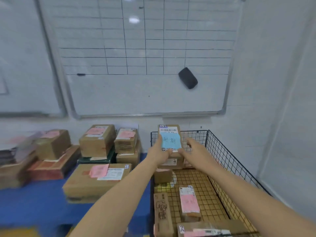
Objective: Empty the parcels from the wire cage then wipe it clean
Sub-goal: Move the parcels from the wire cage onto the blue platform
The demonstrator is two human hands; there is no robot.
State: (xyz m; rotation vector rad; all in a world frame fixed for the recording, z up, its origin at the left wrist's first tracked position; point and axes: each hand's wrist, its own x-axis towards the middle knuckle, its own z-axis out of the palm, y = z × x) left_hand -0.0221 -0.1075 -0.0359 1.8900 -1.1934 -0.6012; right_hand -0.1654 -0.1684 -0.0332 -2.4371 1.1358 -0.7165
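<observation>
- Left hand [158,153] and right hand [191,149] grasp the blue-labelled parcel [170,139] between them, fingers clamped on its sides, above the wire cage [222,151].
- Risk: right index finger points loose; weak pinch may let the parcel drop onto the parcels below.

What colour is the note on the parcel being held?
Light blue note, seen in the head view, on the brown parcel.

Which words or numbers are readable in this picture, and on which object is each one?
"4": white label on the box under the held parcel.
Handwriting on the held parcel's blue note: too blurred.
Barcode text above it: too small.
Pink labels on the stacked boxes: unreadable.
Whiteboard: grid only.
</observation>
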